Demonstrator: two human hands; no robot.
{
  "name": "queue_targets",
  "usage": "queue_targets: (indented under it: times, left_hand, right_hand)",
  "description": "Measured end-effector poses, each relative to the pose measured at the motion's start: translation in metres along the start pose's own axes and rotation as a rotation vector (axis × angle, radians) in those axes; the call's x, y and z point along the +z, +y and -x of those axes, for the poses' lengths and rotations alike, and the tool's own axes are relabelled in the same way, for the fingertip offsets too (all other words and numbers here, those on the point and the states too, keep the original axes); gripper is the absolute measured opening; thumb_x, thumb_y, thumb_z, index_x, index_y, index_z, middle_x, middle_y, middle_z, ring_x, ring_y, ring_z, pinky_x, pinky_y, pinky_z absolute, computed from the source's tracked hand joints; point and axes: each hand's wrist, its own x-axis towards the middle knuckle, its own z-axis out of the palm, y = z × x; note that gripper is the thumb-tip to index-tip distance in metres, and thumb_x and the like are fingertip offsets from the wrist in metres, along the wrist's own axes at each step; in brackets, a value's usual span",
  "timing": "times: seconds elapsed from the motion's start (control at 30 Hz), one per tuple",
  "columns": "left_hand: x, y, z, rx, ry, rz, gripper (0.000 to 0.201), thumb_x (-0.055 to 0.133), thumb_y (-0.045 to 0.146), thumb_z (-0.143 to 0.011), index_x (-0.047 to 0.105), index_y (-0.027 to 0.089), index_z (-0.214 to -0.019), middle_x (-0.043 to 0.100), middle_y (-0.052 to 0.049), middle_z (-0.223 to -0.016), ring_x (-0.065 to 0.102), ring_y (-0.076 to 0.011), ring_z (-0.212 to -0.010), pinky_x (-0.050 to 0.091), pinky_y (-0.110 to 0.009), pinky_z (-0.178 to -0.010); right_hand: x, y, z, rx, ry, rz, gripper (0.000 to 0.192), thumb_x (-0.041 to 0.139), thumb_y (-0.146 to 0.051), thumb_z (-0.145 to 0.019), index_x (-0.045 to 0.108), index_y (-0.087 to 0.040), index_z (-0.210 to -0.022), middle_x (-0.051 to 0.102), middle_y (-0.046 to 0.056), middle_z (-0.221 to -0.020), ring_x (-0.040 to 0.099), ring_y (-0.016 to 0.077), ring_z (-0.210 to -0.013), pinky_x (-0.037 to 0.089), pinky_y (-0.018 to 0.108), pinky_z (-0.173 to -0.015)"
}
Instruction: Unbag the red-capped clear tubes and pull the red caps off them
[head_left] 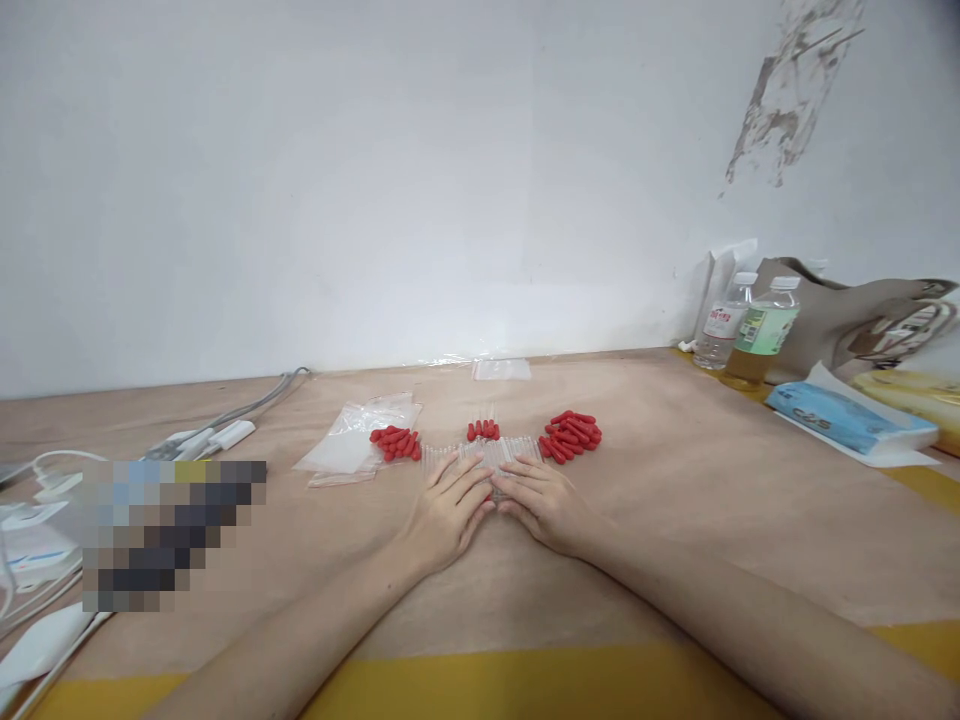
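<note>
A row of clear thin tubes lies side by side on the table in front of me. My left hand rests on the near part of the row, fingers stretched out and slightly apart. Beside it my right hand lies over the tubes in the same way, the two thumbs close together. A bit of red shows between the hands, mostly hidden. Just beyond the row are several droppers with red rubber bulbs on clear tubes. Loose red rubber bulbs sit in a left pile and a right pile.
Clear plastic bags lie under and beside the left pile. Cables and a white power strip run along the left, near a blurred-out object. Two bottles, a tissue pack and a grey bag stand right. A wall closes the back.
</note>
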Motion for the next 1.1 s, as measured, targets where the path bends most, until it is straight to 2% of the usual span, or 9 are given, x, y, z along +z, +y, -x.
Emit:
queue_targets:
  times: [0.3, 0.43, 0.53, 0.67, 0.8, 0.87, 0.93, 1.0, 1.1]
  left_hand:
    - [-0.007, 0.003, 0.0, 0.03, -0.129, 0.014, 0.017, 0.041, 0.02, -0.085, 0.057, 0.018, -0.08, 0.06, -0.002, -0.11, 0.041, -0.0194, -0.118, 0.016, -0.046, -0.106]
    - [-0.011, 0.005, 0.002, 0.019, -0.138, 0.062, 0.019, 0.038, 0.019, -0.085, 0.057, 0.018, -0.08, 0.063, -0.001, -0.102, 0.045, -0.0186, -0.115, 0.013, -0.045, -0.106]
    - [-0.019, -0.003, 0.01, -0.033, -0.152, 0.063, 0.022, 0.034, 0.017, -0.086, 0.057, 0.018, -0.086, 0.064, -0.001, -0.1, 0.047, -0.0182, -0.112, 0.016, -0.046, -0.104]
    - [-0.029, -0.027, 0.021, -0.233, -0.131, 0.013, 0.022, 0.034, 0.021, -0.087, 0.056, 0.019, -0.087, 0.062, -0.004, -0.095, 0.051, -0.0197, -0.101, 0.035, -0.041, -0.09]
    - [-0.031, -0.052, 0.024, -0.458, 0.036, 0.12, 0.022, 0.038, 0.028, -0.086, 0.058, 0.018, -0.089, 0.053, -0.005, -0.083, 0.052, -0.0164, -0.081, 0.044, -0.03, -0.072]
    - [-0.031, -0.067, 0.026, -0.577, 0.118, 0.133, 0.025, 0.04, 0.03, -0.085, 0.059, 0.019, -0.095, 0.052, -0.005, -0.084, 0.051, -0.0174, -0.083, 0.045, -0.031, -0.074]
    - [-0.033, -0.086, 0.028, -0.7, 0.132, 0.096, 0.03, 0.039, 0.031, -0.082, 0.06, 0.017, -0.099, 0.051, -0.007, -0.087, 0.051, -0.0201, -0.088, 0.044, -0.034, -0.077]
    - [-0.035, -0.108, 0.03, -0.838, 0.104, 0.097, 0.035, 0.038, 0.03, -0.08, 0.058, 0.015, -0.104, 0.05, -0.009, -0.092, 0.053, -0.0209, -0.088, 0.046, -0.034, -0.075]
    - [-0.036, -0.141, 0.028, -0.97, 0.01, 0.126, 0.039, 0.043, 0.031, -0.076, 0.053, 0.016, -0.11, 0.055, -0.007, -0.09, 0.058, -0.0185, -0.078, 0.046, -0.031, -0.072]
  right_hand:
    - [-0.005, 0.001, 0.005, -0.117, -0.075, -0.051, 0.018, 0.046, -0.014, -0.083, 0.056, -0.014, -0.099, 0.065, 0.006, -0.095, 0.056, 0.013, -0.099, 0.041, 0.03, -0.096]
    - [-0.006, 0.001, 0.008, -0.157, -0.106, 0.0, 0.019, 0.044, -0.011, -0.083, 0.056, -0.012, -0.098, 0.064, 0.008, -0.1, 0.053, 0.0147, -0.105, 0.039, 0.031, -0.098]
    - [-0.012, 0.008, 0.012, -0.162, -0.082, 0.023, 0.023, 0.043, -0.007, -0.082, 0.057, -0.011, -0.099, 0.064, 0.008, -0.097, 0.053, 0.0156, -0.104, 0.04, 0.032, -0.096]
    - [-0.023, 0.019, 0.015, 0.06, 0.019, 0.072, 0.021, 0.045, -0.013, -0.083, 0.059, -0.014, -0.098, 0.065, 0.006, -0.082, 0.058, 0.0145, -0.084, 0.045, 0.03, -0.08]
    - [-0.026, 0.017, 0.01, 0.244, -0.028, 0.188, 0.022, 0.046, -0.023, -0.084, 0.061, -0.02, -0.1, 0.056, 0.0, -0.061, 0.049, 0.0126, -0.062, 0.037, 0.029, -0.065]
    - [-0.025, 0.013, 0.004, 0.307, -0.068, 0.212, 0.027, 0.041, -0.02, -0.085, 0.058, -0.019, -0.106, 0.054, 0.002, -0.063, 0.048, 0.0133, -0.064, 0.033, 0.029, -0.065]
    - [-0.023, 0.009, -0.003, 0.348, -0.115, 0.195, 0.031, 0.037, -0.016, -0.085, 0.055, -0.016, -0.111, 0.056, 0.004, -0.069, 0.049, 0.014, -0.07, 0.031, 0.028, -0.067]
    - [-0.018, 0.005, -0.013, 0.362, -0.144, 0.17, 0.031, 0.038, -0.014, -0.084, 0.054, -0.017, -0.11, 0.059, 0.004, -0.077, 0.05, 0.0144, -0.075, 0.03, 0.029, -0.07]
    - [-0.005, -0.001, -0.03, 0.346, -0.149, 0.17, 0.023, 0.042, -0.015, -0.081, 0.056, -0.018, -0.099, 0.063, 0.004, -0.083, 0.051, 0.0154, -0.079, 0.027, 0.033, -0.077]
